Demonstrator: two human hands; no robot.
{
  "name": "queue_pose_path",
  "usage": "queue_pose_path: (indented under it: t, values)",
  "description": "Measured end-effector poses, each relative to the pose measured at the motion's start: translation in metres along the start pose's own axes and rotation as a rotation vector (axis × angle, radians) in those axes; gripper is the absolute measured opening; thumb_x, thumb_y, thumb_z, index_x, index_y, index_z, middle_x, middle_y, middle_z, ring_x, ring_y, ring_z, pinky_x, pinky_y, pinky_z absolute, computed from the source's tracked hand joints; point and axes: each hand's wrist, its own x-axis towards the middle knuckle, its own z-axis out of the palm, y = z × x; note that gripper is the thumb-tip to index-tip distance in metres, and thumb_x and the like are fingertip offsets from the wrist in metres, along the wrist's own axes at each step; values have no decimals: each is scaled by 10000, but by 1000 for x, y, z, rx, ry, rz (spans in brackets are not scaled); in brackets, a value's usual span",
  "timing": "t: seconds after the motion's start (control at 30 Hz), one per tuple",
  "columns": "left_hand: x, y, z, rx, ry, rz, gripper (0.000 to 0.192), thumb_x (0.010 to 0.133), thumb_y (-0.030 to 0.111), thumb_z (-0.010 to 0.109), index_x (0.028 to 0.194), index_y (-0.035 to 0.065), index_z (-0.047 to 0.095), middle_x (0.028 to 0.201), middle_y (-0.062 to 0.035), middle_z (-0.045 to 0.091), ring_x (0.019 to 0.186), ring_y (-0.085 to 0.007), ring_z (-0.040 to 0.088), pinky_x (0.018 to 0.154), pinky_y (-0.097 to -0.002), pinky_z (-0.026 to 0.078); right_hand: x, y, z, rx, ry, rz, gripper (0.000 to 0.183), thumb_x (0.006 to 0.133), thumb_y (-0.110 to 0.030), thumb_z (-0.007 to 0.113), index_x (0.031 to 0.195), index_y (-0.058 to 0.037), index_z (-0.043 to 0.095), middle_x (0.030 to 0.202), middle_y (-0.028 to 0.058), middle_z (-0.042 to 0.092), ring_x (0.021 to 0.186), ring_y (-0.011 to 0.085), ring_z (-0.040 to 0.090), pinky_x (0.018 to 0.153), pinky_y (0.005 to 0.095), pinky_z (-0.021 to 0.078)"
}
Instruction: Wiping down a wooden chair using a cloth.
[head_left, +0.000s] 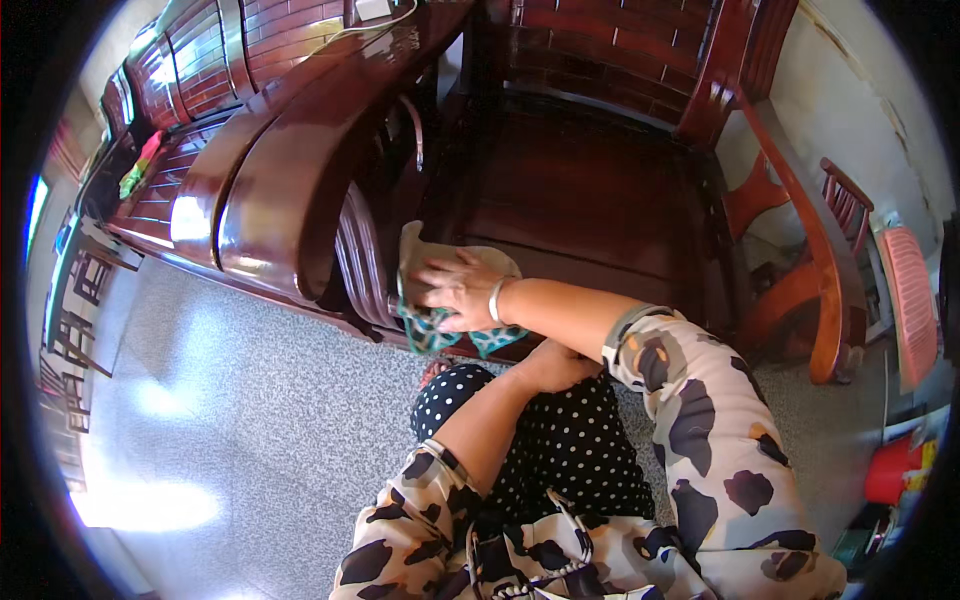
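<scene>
My right hand (463, 291), with a bangle at the wrist, lies palm down and spread on a beige cloth with a teal patterned edge (427, 335). The cloth rests at the front left corner of a dark red polished wooden chair seat (592, 202), beside the ribbed armrest support (364, 255). My left hand (559, 367) is lower, near my knee and under my right forearm; its fingers are largely hidden, so I cannot tell whether it holds anything.
A broad curved wooden armrest (300, 172) stands left of the seat, with a longer slatted bench (161, 180) beyond. The other armrest (825, 277) is at the right, near a pink ridged object (907, 307) and a red container (889, 469). A white cable (367, 28) crosses the top.
</scene>
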Motion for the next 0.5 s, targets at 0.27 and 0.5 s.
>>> queue_pose_path:
  t: [0.27, 0.5]
  values:
    - [-5, -1, -6, 193, -111, 78, 170, 857, 146, 571, 956, 36, 654, 949, -76, 664, 908, -155, 595, 827, -315, 464, -63, 19, -5, -7, -134, 2, 727, 692, -321, 701, 1344, -229, 392, 1456, 115, 265, 1360, 323, 215, 1058, 592, 189]
    - [-12, 4, 1, 174, 70, 125, 333, 872, 224, 552, 1147, 40, 587, 1211, -136, 574, 1153, -242, 508, 1001, -342, 365, -6, -13, -6, -87, -98, 54, 725, 684, -260, 692, 1340, -222, 388, 1424, 132, 289, 1321, 349, 261, 1017, 607, 263]
